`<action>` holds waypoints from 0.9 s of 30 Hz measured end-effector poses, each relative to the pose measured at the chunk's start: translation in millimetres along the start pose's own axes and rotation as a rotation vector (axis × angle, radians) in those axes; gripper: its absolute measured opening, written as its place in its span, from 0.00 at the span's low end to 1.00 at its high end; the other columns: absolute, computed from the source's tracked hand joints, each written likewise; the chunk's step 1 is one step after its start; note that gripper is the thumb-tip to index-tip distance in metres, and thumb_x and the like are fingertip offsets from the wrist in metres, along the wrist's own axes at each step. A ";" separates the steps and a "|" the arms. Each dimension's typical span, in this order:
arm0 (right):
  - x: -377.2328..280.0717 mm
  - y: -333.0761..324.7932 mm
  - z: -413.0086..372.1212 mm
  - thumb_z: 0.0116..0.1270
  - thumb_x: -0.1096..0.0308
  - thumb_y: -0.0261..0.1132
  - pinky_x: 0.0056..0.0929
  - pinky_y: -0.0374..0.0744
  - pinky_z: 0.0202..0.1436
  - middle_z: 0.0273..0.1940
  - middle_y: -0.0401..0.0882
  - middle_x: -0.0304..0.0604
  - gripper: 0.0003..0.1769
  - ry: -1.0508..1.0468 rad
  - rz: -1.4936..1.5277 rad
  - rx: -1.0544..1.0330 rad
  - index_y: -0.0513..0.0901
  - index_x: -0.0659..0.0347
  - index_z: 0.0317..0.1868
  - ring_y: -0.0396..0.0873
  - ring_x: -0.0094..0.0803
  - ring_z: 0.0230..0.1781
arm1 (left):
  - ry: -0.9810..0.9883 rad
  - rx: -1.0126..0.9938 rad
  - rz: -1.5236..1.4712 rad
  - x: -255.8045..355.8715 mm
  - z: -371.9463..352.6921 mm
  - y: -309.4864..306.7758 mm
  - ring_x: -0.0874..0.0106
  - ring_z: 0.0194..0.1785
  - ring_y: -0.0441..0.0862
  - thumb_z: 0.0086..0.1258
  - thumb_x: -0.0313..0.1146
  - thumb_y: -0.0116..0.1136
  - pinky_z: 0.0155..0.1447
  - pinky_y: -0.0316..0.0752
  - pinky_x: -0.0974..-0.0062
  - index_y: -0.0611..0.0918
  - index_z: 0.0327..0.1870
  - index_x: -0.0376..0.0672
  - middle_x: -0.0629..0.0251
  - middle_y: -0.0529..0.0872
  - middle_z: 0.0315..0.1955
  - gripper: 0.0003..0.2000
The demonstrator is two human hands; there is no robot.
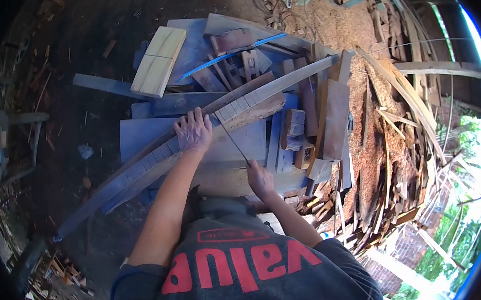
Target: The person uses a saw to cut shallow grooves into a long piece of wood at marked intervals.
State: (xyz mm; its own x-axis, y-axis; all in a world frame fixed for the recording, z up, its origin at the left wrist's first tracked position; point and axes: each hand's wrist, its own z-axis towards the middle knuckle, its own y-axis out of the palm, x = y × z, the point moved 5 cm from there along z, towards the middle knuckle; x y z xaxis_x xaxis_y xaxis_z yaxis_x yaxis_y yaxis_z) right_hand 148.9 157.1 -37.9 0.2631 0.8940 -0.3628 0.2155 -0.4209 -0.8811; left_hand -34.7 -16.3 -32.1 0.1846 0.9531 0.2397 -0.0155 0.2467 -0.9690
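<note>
A long curved wooden beam runs diagonally over the workbench, with a row of short cross cuts or marks along it. My left hand lies on the beam near its middle, fingers spread over the wood. Lower right of it, my right hand is closed round the near end of a thin, dark, rod-like tool. The tool's far end meets the beam's near edge beside the marks, just right of my left hand. Its handle is hidden in my fist.
Beyond the beam lie a pale wood block, a blue strip and several wooden pieces. A rough block and upright boards stand to the right. Shavings and long offcuts cover the ground at the right.
</note>
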 end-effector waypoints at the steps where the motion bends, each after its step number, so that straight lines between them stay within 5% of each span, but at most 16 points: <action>1: 14.4 0.1 -22.1 0.72 0.60 0.53 0.52 0.77 0.30 0.27 0.81 0.53 0.09 0.014 -0.013 -0.015 0.69 0.57 0.41 0.81 0.53 0.28 | -0.001 0.019 0.012 -0.2 -1.1 0.6 0.63 0.44 0.78 0.70 0.45 0.49 0.52 0.65 0.59 0.77 0.56 0.45 0.62 0.82 0.42 0.19; 5: 64.0 -5.2 -100.1 0.73 0.58 0.53 0.54 0.76 0.33 0.28 0.81 0.57 0.12 0.158 -0.051 -0.251 0.70 0.58 0.39 0.81 0.57 0.30 | -0.014 -0.021 0.002 -0.2 -0.8 -0.3 0.62 0.44 0.79 0.70 0.46 0.49 0.53 0.65 0.59 0.76 0.56 0.45 0.62 0.81 0.43 0.19; 11: 80.8 -23.9 -123.2 0.73 0.57 0.53 0.55 0.76 0.33 0.27 0.81 0.59 0.13 0.253 -0.028 -0.070 0.71 0.58 0.39 0.80 0.59 0.30 | 0.122 -0.050 -0.122 4.2 -7.9 -13.5 0.59 0.58 0.72 0.70 0.46 0.49 0.59 0.62 0.55 0.72 0.64 0.46 0.61 0.74 0.57 0.23; 16: 59.4 -28.5 -84.9 0.73 0.59 0.53 0.56 0.74 0.31 0.28 0.80 0.62 0.11 0.261 0.124 0.063 0.72 0.58 0.40 0.79 0.62 0.30 | 0.586 -0.041 0.000 19.4 -37.5 -18.1 0.55 0.71 0.58 0.65 0.44 0.56 0.70 0.52 0.47 0.66 0.70 0.53 0.60 0.62 0.69 0.30; 20: 55.7 -35.1 -68.8 0.74 0.57 0.52 0.58 0.73 0.32 0.27 0.80 0.61 0.12 0.285 0.272 0.181 0.70 0.58 0.40 0.78 0.64 0.30 | 0.889 -0.240 -0.226 29.6 -88.2 -10.0 0.57 0.71 0.59 0.63 0.39 0.60 0.70 0.51 0.48 0.69 0.67 0.53 0.59 0.67 0.65 0.29; 27: 46.4 -34.6 -40.5 0.74 0.62 0.51 0.57 0.73 0.33 0.27 0.79 0.62 0.10 0.180 0.341 0.194 0.66 0.61 0.43 0.77 0.63 0.30 | 0.522 -0.152 -0.231 20.3 -43.2 -31.1 0.54 0.64 0.65 0.61 0.37 0.61 0.66 0.57 0.50 0.70 0.65 0.46 0.58 0.70 0.63 0.28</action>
State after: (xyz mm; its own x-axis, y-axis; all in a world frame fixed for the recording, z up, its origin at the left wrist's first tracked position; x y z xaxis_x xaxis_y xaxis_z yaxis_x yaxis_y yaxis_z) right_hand 191.7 206.9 -11.9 0.4525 0.6601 -0.5996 -0.0884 -0.6359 -0.7667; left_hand 12.0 -12.2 0.3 0.6264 0.6557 0.4215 0.2165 0.3731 -0.9022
